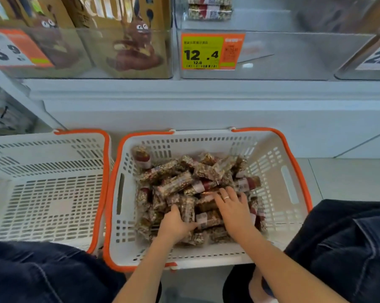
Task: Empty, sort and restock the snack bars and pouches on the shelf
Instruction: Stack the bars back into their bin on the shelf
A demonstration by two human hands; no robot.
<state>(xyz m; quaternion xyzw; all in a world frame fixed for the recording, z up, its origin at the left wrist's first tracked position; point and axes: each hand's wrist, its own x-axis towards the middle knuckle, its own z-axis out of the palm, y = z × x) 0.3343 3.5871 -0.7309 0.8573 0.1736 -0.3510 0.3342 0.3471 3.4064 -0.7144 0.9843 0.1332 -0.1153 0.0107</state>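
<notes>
Both hands, left hand [176, 224] and right hand [233, 208], rest on basket's snack bars [176, 182].

"12.4" with a smaller "12.8" below is printed on the yellow-orange price tag [212, 51] on the clear bin; remaining tag text is unreadable.

Bare forearms at lower centre; a ring [226, 197] on the right hand [234, 209]; dark denim trousers [348, 248] at both lower corners.
</notes>
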